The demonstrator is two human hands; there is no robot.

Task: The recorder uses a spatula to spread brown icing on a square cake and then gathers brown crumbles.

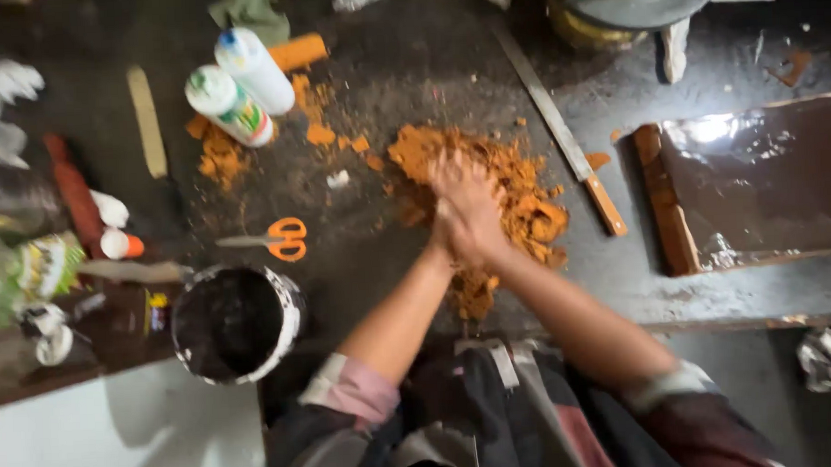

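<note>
Both hands meet over the middle of the dark counter (399,66), the left hand (453,232) and the right hand (475,198) laid one against the other, palms pressed down into a heap of crumbly orange clay-like material (527,210); the fingers look flattened and closed together rather than spread, though the blur hides whether any lump is pinched between them. Stacking the hands this way seems meant to put body weight onto the heap, which lies straight in front of the person, near the counter's front edge. Smaller orange crumbs (221,158) lie off to the left beside two white squeeze bottles (241,87) lying on their sides, apparently pushed clear of the working spot. A white-rimmed bucket (235,323) stands at the left front edge, its inside dark; whether it holds liquid cannot be told. Orange-handled scissors (276,240) lie just beyond it, within easy reach. A long metal blade with a wooden handle (566,143) rests diagonally just right of the heap, and a shallow wooden tray (662,204) further right holds a glossy dark brown surface, wet or lined
</note>
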